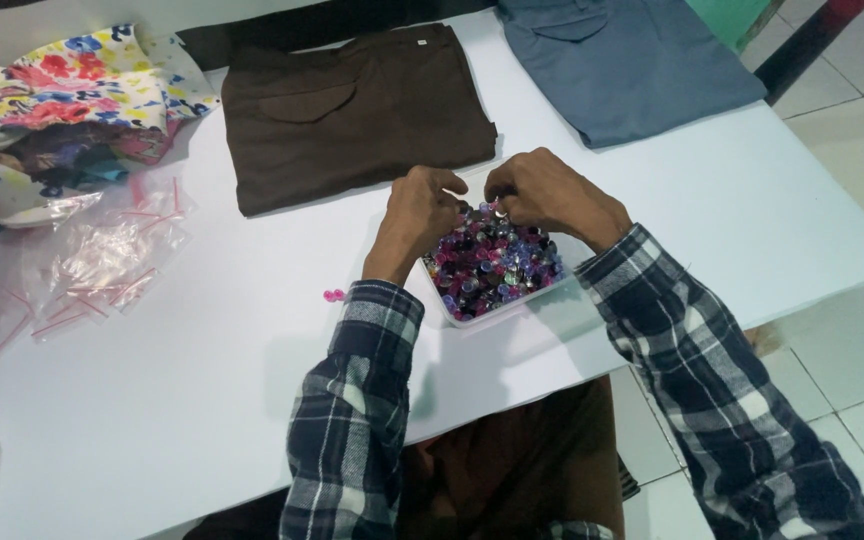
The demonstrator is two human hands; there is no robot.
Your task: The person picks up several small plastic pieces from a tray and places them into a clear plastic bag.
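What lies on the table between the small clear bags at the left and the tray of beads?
Head view: only a small pink bead piece on bare white table, between the clear bags and the bead tray.

Item, as I see it from my remote station: one person, viewed from the head camera.

Left hand (420, 212): bare, no glove, no ring or watch that I can make out.
Right hand (544, 190): bare likewise, nothing worn on it that I can make out.
Sleeves: long, flannel-type check shirt in dark navy, grey and white; left sleeve (352, 420) and right sleeve (722, 390) both reach the wrist, cuffs closed, the plaid running in broad crossed bands.
Lower garment (522, 470): brown cloth, partly hidden under the table edge; cut not discernible.
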